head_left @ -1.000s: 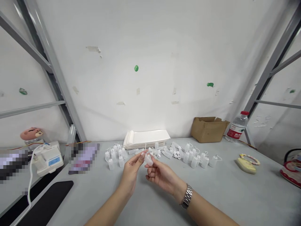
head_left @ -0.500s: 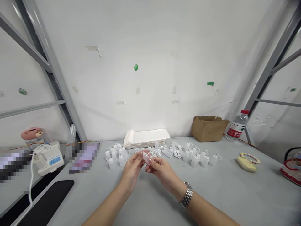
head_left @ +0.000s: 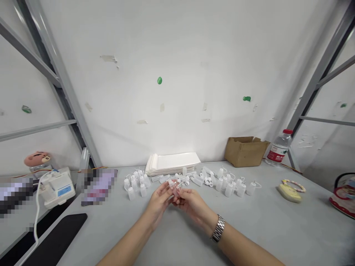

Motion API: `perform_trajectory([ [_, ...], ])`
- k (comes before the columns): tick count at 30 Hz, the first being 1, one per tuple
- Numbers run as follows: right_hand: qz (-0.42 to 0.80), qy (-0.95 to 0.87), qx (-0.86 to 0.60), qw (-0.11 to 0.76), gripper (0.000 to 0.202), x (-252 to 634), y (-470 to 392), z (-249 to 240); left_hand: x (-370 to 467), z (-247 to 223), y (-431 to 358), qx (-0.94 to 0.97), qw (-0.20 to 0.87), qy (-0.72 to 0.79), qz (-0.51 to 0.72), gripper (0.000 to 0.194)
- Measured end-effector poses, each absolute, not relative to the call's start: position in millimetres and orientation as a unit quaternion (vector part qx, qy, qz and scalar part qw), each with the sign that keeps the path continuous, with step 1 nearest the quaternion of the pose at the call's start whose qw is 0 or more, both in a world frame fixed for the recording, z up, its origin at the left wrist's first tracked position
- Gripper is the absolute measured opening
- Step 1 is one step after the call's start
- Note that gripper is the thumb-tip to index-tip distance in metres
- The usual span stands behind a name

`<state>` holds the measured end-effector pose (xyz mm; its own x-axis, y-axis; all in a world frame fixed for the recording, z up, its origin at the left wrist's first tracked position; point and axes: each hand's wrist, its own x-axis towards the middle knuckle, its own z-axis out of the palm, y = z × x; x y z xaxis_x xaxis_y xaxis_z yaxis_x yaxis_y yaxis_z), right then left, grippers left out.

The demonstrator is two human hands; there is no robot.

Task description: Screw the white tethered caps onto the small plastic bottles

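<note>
Both my hands meet over the middle of the grey table, closed around a small translucent squeeze bottle [head_left: 174, 187]. My left hand [head_left: 158, 197] grips it from the left, and my right hand [head_left: 192, 204], with a metal watch on the wrist, pinches it from the right. Fingers cover much of the bottle. Just behind the hands lie loose white caps and bottles [head_left: 197, 180], some tipped over. Upright bottles with looped caps stand in a left group [head_left: 134, 181] and a right group [head_left: 229, 189].
Against the wall lies a stack of white trays [head_left: 177, 161]. A cardboard box [head_left: 245, 151] and a water bottle [head_left: 279, 147] stand at the back right, with a yellow pouch [head_left: 289, 193] in front. Leftward are a blurred phone-like item [head_left: 100, 186], a black mat [head_left: 59, 236] and a white power strip [head_left: 59, 188].
The small bottle has tilted more upright between my fingers, its top now showing above them. My hands otherwise stay nearly in place, and the view has shifted slightly.
</note>
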<state>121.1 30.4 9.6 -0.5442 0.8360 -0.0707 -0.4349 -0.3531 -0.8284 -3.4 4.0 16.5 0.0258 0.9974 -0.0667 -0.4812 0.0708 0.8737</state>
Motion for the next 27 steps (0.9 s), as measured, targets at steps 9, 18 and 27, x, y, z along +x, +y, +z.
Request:
perform_trajectory([
  [9, 0.794, -0.395, -0.223, 0.405, 0.025, 123.2, 32.4, 12.3, -4.7, 27.2, 0.7, 0.353, 0.644, 0.343, 0.586, 0.045],
  [18, 0.754, -0.444, -0.25, 0.414, 0.034, 117.6, 28.2, 5.5, -10.3, 21.2, 5.9, 0.326, 0.634, 0.362, 0.601, 0.026],
  [27, 0.772, -0.435, -0.233, 0.4, 0.032, 118.5, 30.8, 2.9, -9.6, 17.2, 6.6, 0.292, 0.685, 0.34, 0.575, 0.029],
])
